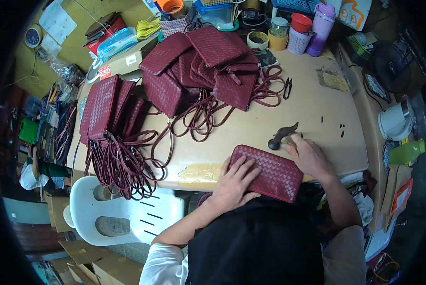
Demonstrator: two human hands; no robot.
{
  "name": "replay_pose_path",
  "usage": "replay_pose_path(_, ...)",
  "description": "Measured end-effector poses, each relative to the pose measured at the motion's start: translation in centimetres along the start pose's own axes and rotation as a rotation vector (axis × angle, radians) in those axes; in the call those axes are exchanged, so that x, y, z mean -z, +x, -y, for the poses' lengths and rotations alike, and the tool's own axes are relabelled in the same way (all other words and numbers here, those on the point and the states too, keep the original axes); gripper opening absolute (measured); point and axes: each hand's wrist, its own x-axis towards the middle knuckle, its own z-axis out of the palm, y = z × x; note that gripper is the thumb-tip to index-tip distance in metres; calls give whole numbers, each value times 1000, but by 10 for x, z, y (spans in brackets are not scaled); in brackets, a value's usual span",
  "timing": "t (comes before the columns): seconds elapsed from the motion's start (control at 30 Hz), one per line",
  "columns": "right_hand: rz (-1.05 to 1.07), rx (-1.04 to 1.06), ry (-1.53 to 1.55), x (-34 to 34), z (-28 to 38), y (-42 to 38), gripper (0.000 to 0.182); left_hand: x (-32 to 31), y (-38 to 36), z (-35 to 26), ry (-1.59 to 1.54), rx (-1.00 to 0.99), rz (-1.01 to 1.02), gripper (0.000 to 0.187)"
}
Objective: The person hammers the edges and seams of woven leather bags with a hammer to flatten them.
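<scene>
Leaning together by the left edge of the bench (336,114), burgundy pouches (99,107) trailed looped straps (127,168) past its near-left corner. Rightward, a bigger heap of pouches (213,52) lay toward the far edge. At the near edge, the person's left hand (236,186) rested unclenched, fingers spread over the left part of a woven wallet (279,173). That wallet lay between both hands, slanting across the near edge. Just past its far side showed the dark head of a hammer (284,133), grasped by the right hand (312,159). Near the far-right corner stood a purple tumbler (321,29).
</scene>
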Motion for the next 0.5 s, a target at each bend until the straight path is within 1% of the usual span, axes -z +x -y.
replay_pose_path(0.07, 67, 117, -16, 0, 7, 1, 34, -7, -10, -1, -50, 119, -182, 70)
replay_pose_path(0.1, 86, 105, -28, -3, 10, 10, 34, -15, -9, 5, -75, 126, -182, 70)
replay_pose_path(0.17, 104, 268, 42, -11, 23, 30, 35, -25, -13, 8, -61, 108, -295, 66)
replay_pose_path(0.23, 146, 254, 62, -12, 49, 46, 35, -22, -12, 10, -87, 104, -308, 64)
replay_pose_path(0.3, 50, 258, 202, -23, 60, 56, 29, -21, -12, 11, -117, 101, -319, 61)
replay_pose_path(0.33, 29, 276, 222, -37, 58, 59, 33, -20, -11, 11, -123, 99, -337, 61)
replay_pose_path(0.37, 30, 275, 223, -39, 56, 59, 33, -20, -12, 10, -129, 95, -355, 60)
replay_pose_path(0.43, 191, 313, -155, -34, 61, 57, 36, -19, -12, 10, -133, 95, -350, 60)
replay_pose_path(0.47, 212, 337, -256, -16, 62, 60, 37, -20, -11, 9, -139, 99, -353, 60)
replay_pose_path(0.5, 209, 339, -257, -7, 65, 62, 37, -19, -11, 9, -136, 98, -355, 60)
